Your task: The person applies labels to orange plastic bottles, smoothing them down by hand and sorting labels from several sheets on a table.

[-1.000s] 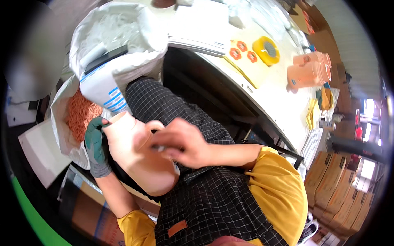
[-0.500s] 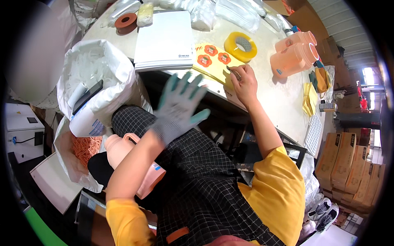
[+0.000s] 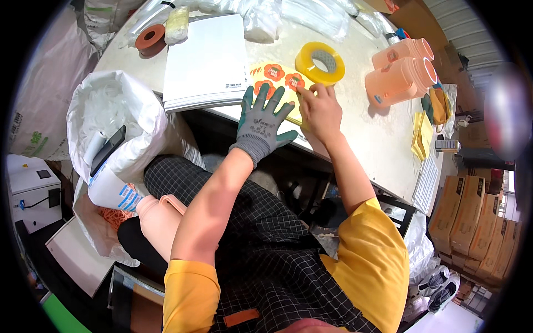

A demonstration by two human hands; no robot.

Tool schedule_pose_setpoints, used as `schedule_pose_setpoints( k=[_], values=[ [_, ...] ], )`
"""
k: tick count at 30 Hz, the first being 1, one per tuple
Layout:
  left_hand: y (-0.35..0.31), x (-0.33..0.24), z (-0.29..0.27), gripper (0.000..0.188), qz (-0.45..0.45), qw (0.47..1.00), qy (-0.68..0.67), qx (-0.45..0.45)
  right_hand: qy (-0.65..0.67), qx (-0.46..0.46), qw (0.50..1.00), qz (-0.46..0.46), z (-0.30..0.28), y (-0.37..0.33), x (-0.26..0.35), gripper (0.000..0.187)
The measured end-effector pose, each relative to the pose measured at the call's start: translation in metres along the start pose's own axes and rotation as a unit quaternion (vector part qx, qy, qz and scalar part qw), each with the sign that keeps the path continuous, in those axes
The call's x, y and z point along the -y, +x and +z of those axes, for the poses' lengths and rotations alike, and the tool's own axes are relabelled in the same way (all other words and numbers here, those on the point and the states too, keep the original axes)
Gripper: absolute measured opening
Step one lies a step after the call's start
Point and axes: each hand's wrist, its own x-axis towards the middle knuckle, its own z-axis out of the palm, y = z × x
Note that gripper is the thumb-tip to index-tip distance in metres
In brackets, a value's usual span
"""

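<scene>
My left hand (image 3: 261,123), in a grey glove with green fingertips, lies with fingers spread over the near edge of a yellow sheet of red flower-shaped stickers (image 3: 274,72). Bare and bent at the fingers, my right hand (image 3: 321,112) pinches at the sheet's right side, close to one red sticker. What is between those fingertips is hidden. A pink plastic bottle (image 3: 157,225) with a handle rests on my lap, partly covered by my left forearm.
Beyond the sheet lies a roll of yellow tape (image 3: 320,62). Two pink bottles (image 3: 401,82) stand at the right; a stack of white sheets (image 3: 204,61) and a brown roll (image 3: 150,40) are at the left. A white sack (image 3: 150,105) stands by my left knee.
My left hand has moved forward and right from above my lap onto the sticker sheet. My right hand has shifted slightly left, its fingertips now by a red sticker.
</scene>
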Motion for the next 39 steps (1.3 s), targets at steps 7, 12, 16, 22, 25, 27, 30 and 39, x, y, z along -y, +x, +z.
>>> schedule_pose_setpoints(
  k=[7, 12, 16, 22, 25, 27, 30, 39],
  values=[
    [0.007, 0.001, -0.005, 0.079, 0.001, 1.000, 0.019, 0.014, 0.282, -0.123, 0.940, 0.145, -0.028, 0.024, 0.011, 0.029],
    [-0.039, -0.022, -0.057, 0.080, 0.083, 0.980, 0.046, 0.175, 0.107, -0.060, 0.982, -0.147, -0.048, 0.002, 0.088, 0.046],
    [-0.157, -0.054, -0.105, 0.067, 0.114, 0.981, -0.010, 0.159, 0.168, 0.016, 0.957, -0.235, -0.032, -0.021, 0.133, 0.050],
    [-0.308, -0.058, -0.127, 0.047, -0.170, 0.961, -0.118, -0.186, 0.299, 0.121, 0.858, -0.400, -0.011, -0.055, 0.219, 0.053],
    [-0.370, -0.070, -0.127, 0.058, -0.363, 0.908, -0.021, -0.206, 0.330, 0.145, 0.823, -0.439, -0.006, -0.071, 0.260, 0.053],
    [-0.388, -0.077, -0.111, 0.064, -0.445, 0.864, -0.010, -0.234, 0.328, 0.159, 0.806, -0.467, -0.006, -0.082, 0.279, 0.050],
    [-0.392, -0.081, -0.083, 0.070, -0.457, 0.841, -0.053, -0.284, 0.320, 0.156, 0.793, -0.494, -0.001, -0.094, 0.295, 0.047],
    [-0.387, -0.086, -0.054, 0.090, -0.432, 0.828, -0.067, -0.351, 0.245, 0.160, 0.790, -0.538, -0.002, -0.110, 0.302, 0.052]
  ],
)
